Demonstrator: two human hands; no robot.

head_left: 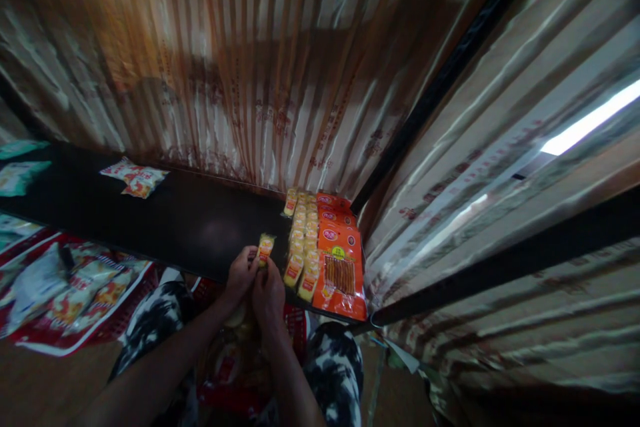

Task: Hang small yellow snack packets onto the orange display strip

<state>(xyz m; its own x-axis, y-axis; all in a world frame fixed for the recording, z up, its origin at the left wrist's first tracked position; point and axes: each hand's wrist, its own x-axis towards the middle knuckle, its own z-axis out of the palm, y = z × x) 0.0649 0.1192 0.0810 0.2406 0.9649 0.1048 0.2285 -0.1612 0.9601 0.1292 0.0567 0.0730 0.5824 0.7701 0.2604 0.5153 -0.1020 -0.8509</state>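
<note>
Between the fingers of both hands is a small yellow packet (265,248), upright over the front edge of the black shelf (200,220). My left hand (243,270) pinches its left side, and my right hand (269,290) grips its lower right part. Just right of my hands, rows of similar yellow packets (294,267) lie on the shelf. Beside them, at the shelf's right end, overlapping orange packs (341,273) are laid out.
White and red snack bags (136,177) lie farther left on the shelf, with green bags (23,177) at the far left. A red basket (65,347) of bags stands below. Another red container (295,330) is between the knees. Striped sheeting (225,80) hangs behind.
</note>
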